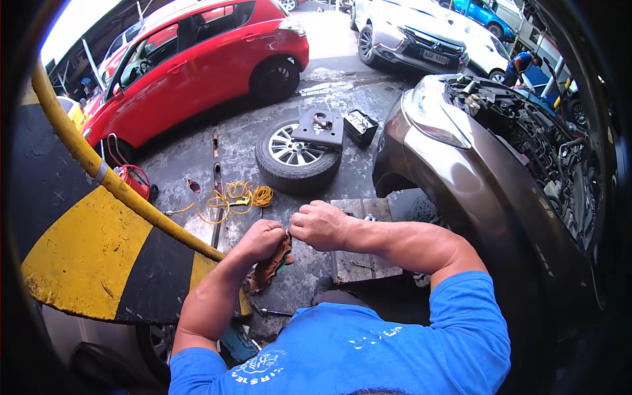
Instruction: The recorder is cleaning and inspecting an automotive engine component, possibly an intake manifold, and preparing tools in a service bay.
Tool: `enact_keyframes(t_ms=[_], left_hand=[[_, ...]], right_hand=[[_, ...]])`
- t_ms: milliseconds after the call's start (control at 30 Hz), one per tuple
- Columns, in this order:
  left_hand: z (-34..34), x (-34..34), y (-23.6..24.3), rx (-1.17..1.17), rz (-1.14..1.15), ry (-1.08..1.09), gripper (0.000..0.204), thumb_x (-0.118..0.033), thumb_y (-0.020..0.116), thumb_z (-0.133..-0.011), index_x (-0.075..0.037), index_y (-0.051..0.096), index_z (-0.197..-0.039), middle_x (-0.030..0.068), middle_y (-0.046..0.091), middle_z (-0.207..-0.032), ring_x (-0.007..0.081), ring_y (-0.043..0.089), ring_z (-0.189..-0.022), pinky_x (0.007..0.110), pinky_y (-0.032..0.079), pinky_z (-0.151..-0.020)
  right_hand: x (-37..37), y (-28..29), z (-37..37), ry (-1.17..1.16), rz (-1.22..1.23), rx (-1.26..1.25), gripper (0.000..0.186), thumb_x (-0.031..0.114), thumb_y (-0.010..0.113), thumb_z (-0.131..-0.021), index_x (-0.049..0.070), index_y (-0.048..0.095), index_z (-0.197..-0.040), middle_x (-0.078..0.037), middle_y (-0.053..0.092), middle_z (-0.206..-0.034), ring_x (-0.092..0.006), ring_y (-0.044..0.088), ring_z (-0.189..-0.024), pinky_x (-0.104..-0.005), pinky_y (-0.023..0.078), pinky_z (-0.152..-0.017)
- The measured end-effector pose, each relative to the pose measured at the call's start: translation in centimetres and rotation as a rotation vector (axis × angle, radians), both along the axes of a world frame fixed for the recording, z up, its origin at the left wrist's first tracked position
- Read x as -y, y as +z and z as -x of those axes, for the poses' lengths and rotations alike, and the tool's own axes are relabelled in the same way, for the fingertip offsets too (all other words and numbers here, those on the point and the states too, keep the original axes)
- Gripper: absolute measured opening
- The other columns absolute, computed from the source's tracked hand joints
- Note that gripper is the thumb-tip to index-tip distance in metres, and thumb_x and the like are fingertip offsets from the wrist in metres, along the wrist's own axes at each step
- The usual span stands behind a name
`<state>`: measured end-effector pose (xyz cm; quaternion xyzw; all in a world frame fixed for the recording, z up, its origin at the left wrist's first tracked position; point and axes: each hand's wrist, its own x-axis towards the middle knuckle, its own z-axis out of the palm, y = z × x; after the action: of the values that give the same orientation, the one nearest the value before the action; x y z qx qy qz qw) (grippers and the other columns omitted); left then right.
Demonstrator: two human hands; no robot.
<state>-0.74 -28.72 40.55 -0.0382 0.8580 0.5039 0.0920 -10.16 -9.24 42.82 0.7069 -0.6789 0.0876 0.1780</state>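
Note:
My left hand (264, 239) is closed, and a brown rag (270, 268) with a bit of green at its edge hangs from it. Close against it on the right, my right hand (321, 225) is closed too, its fingertips pinched. A small shiny metal piece (288, 232) shows between the two hands; most of it is hidden by the fingers, so its kind cannot be told. Both hands are held above the dark floor, in front of my blue shirt.
Ahead lies a wheel (295, 158) with a dark flat plate (318, 128) on it, beside a black box (360, 127). A coiled yellow cord (245, 196) is left of it. A striped pillar (79, 257) stands left, an open-hood car (461, 171) right. A flat board (359, 266) holds tools.

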Motion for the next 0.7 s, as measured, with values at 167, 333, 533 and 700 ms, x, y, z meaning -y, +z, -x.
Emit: enact_keyframes(t_ms=[167,333,533,700], left_hand=[[6.6,-0.7,2.9,-0.194,0.326,-0.030,0.027,-0.023,0.054,-0.077,-0.001,0.069,-0.081,0.0223,0.067,-0.079,0.0384,0.066,-0.078,0.045,0.053,-0.073],[12.5,0.4,1.1,-0.204,0.460,-0.009,0.024,-0.021,0.055,-0.075,-0.001,0.067,-0.080,0.0198,0.066,-0.074,0.0331,0.067,-0.073,0.042,0.052,-0.070],[16.9,5.1,-5.8,-0.131,-0.558,0.066,0.018,-0.008,0.049,-0.098,0.000,0.063,-0.106,0.0036,0.068,-0.096,0.0104,0.065,-0.083,0.025,0.052,-0.076],[20.4,3.7,-5.8,-0.085,-0.990,-0.095,0.025,-0.010,0.050,-0.100,0.002,0.058,-0.120,0.0162,0.065,-0.121,0.0172,0.067,-0.097,0.033,0.054,-0.085]], right_hand=[[-0.6,1.1,5.7,-0.097,0.054,0.085,0.006,0.015,0.061,-0.073,0.012,0.059,-0.078,-0.004,0.057,-0.078,-0.0224,0.060,-0.074,-0.0356,0.048,-0.065],[-1.2,0.1,10.4,-0.217,0.000,0.376,0.008,0.014,0.062,-0.078,0.007,0.063,-0.081,-0.010,0.062,-0.082,-0.0272,0.064,-0.081,-0.0415,0.051,-0.071],[-2.6,-1.2,14.0,-0.475,-0.074,1.191,0.020,0.021,0.063,-0.091,0.002,0.066,-0.085,-0.015,0.067,-0.079,-0.0269,0.064,-0.073,-0.0412,0.050,-0.069],[-2.2,-2.6,17.5,-0.554,-0.099,1.775,0.022,0.019,0.057,-0.097,0.001,0.068,-0.092,-0.001,0.058,-0.068,-0.0089,0.051,-0.059,-0.0274,0.043,-0.056]])
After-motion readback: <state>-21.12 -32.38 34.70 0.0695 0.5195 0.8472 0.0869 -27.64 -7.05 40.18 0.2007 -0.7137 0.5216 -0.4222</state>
